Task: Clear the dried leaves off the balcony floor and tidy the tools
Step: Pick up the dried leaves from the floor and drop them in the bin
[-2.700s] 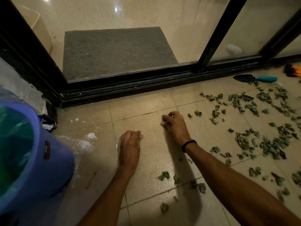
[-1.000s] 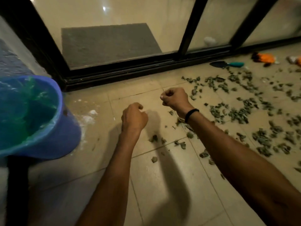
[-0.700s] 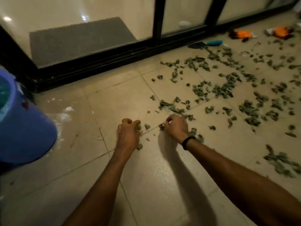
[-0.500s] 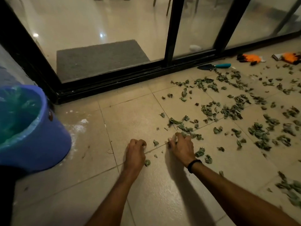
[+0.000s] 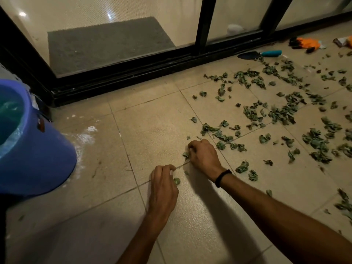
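Right hand (image 5: pixel 203 158): fingers curled, pinching a dried leaf (image 5: pixel 185 154) on the floor (image 5: pixel 152 119), right of the blue bin (image 5: pixel 38 159). Left hand (image 5: pixel 163 185): fingers curled, nearer the bin; contents cannot be determined. Loose leaves (image 5: pixel 282 113) and trowel (image 5: pixel 259 53): farther right of the bin

Crumpled grey-green leaves (image 5: pixel 282 113) lie scattered in loose clusters over the right of the floor (image 5: pixel 152 121). A trowel (image 5: pixel 259 53), dark blade and teal handle, lies flat beside the door track (image 5: pixel 133 73). Orange gloves (image 5: pixel 306 43) lie just beyond it.
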Motion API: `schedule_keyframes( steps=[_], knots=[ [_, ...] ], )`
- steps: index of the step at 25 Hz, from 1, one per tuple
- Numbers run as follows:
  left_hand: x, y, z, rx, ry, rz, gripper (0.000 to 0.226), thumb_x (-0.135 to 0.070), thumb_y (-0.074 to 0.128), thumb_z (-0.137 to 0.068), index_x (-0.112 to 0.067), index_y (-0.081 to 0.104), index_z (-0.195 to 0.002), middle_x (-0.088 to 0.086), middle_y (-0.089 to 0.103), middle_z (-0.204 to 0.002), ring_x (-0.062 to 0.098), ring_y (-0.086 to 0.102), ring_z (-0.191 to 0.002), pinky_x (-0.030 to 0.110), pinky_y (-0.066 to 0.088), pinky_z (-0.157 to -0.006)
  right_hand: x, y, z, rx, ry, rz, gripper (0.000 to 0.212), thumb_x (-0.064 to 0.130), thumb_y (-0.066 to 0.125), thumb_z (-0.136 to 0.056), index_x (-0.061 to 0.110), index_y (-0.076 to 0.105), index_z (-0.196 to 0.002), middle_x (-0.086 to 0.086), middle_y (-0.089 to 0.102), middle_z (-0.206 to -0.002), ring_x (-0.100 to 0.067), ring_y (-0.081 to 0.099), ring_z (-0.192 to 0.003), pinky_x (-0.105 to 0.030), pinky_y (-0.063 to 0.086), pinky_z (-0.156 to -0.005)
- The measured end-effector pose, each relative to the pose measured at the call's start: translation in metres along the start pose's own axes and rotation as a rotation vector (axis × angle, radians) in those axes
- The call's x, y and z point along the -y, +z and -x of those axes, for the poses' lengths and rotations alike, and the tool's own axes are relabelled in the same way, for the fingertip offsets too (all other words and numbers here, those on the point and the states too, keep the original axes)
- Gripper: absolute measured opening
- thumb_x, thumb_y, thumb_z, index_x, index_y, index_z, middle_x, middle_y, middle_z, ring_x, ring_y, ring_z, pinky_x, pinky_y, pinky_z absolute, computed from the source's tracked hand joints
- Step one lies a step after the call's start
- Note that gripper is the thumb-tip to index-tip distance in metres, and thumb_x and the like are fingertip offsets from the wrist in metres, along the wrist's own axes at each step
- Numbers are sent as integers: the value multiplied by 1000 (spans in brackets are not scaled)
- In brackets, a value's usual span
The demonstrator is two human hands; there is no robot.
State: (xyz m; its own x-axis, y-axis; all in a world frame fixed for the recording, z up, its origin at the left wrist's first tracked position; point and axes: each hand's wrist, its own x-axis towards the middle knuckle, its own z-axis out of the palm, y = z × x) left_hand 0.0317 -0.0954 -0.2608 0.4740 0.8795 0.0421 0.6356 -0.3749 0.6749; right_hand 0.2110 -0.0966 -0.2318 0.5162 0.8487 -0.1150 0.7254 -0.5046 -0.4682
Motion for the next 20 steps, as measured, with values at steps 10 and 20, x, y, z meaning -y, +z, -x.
schedule_keyframes(
  steps=[10, 20],
  knots=[
    [15, 8, 18, 19, 136, -176, 12, -23, 60, -97, -22, 58, -109, -3, 51, -108, 10, 45, -96, 23, 47, -73, -2, -16, 0, 85, -178, 44, 15, 16, 60, -92, 12, 71, -103, -8, 64, -99, -24, 58, -93, -27, 42, -76],
    [-20, 12, -5, 139, 50, 101, 29, -16, 55, -101, -25, 60, -129, -8, 52, -112, 0, 49, -96, 7, 39, -75, -17, -34, 12, 247, -133, 46, 18, 20, 69, -89, 18, 77, -105, 1, 75, -103, -13, 66, -98, -19, 45, -83]
  ],
)
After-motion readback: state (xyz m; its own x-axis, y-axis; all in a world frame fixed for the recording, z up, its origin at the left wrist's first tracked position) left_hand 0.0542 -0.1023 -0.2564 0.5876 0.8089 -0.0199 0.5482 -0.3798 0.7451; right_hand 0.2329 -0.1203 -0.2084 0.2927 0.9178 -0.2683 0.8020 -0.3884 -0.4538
